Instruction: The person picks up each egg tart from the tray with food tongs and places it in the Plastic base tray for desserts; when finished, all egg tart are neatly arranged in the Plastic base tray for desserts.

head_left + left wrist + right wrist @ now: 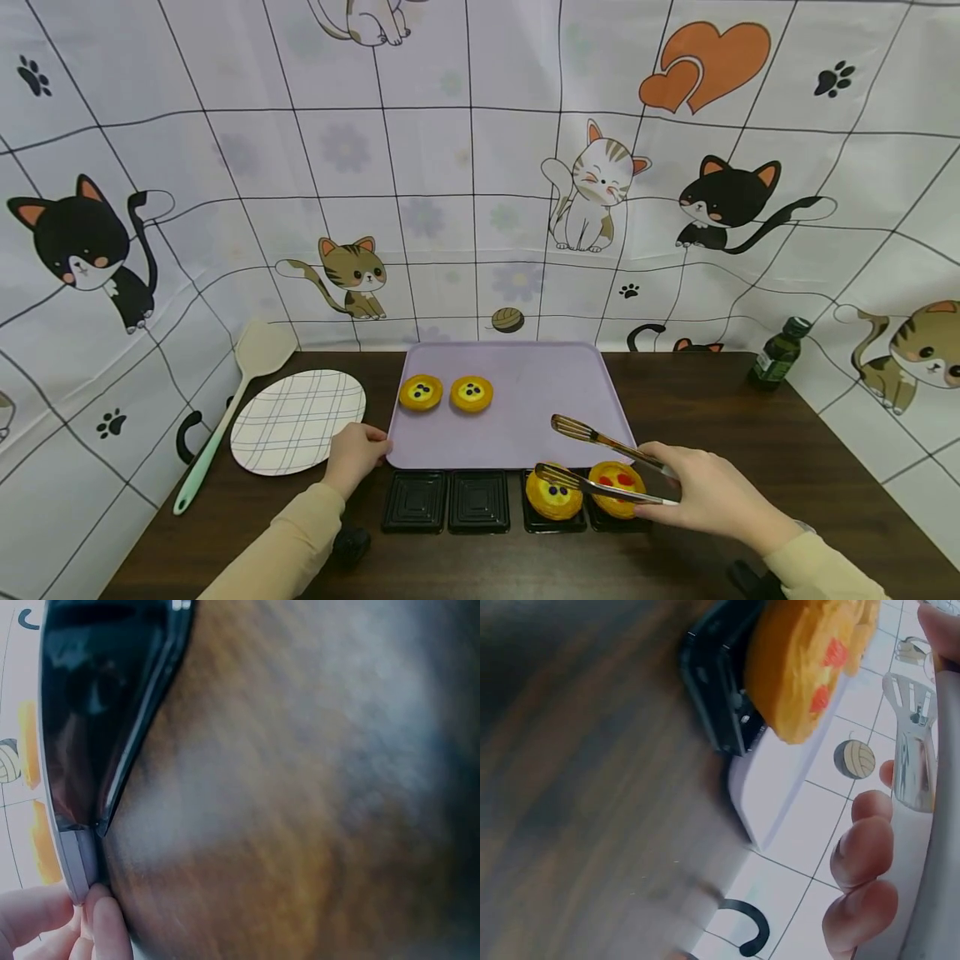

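My left hand [354, 457] pinches the left edge of a lavender tray [540, 387]; in the left wrist view fingertips [112, 922] grip its rim. Two egg tarts [421, 392] with dark blue berries sit on the tray's left side. My right hand [708, 493] holds metal tongs [622, 451], their arms spread apart and pointing left. Beneath the tongs, a blue-berry tart [553, 502] and a red-topped tart [619, 477] sit in black square dishes; the right wrist view shows the red-topped tart [787, 675] close up. Two more black dishes [414, 502] hold nothing.
A white checked plate [298, 421] lies left of the tray, with a green-handled spatula [217, 433] beside it. A dark green bottle [780, 354] stands at the back right. Behind the brown wooden table [705, 400] hangs a cat-print sheet [427, 167].
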{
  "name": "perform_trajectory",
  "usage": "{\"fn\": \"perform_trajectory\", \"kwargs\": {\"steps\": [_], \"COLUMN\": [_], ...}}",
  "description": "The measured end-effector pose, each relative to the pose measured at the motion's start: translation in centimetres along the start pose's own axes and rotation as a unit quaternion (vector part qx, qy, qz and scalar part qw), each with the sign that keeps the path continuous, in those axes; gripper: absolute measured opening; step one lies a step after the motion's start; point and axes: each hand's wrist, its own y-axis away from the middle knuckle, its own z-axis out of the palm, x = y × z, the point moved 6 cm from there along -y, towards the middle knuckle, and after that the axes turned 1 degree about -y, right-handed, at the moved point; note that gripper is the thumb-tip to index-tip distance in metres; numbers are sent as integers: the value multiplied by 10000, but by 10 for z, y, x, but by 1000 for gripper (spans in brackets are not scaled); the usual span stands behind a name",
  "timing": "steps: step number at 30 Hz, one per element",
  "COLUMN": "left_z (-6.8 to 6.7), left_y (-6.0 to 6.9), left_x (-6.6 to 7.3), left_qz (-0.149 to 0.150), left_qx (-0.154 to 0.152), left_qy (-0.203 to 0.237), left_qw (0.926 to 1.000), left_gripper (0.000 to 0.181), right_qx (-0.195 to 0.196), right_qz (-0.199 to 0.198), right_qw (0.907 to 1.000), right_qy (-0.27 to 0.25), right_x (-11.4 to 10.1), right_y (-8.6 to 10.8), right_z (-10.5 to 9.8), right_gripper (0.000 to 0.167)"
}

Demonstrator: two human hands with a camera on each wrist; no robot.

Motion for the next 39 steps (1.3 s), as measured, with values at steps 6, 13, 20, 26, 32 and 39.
{"fn": "perform_trajectory", "kwargs": {"steps": [6,13,20,26,32,39], "left_z": [-1,-2,1,0,-3,-3], "left_y": [-1,-1,1,1,2,1], "left_x": [0,0,-6,-8,-5,0], "left_qz": [1,-1,-81,-69,-58,-11], "left_qx": [10,24,8,31,55,83], "left_qy": [50,129,199,204,283,291], "left_qw": [10000,9999,9998,9998,9996,9995], "left_gripper": [20,20,19,19,18,17], "right_qx": [12,-29,-110,-332,-507,-631], "right_qz": [-66,-84,-115,21,202,124], "right_qw": [10000,9997,9996,9991,9980,9973], "right_qy": [-44,-230,-245,-279,-313,-362], "right_x": [-2,-3,-13,-20,-21,-29], "right_y": [-24,-54,-84,-112,-136,-153], "right_z": [-2,4,18,27,35,46], "right_gripper": [71,72,73,75,77,73]}}
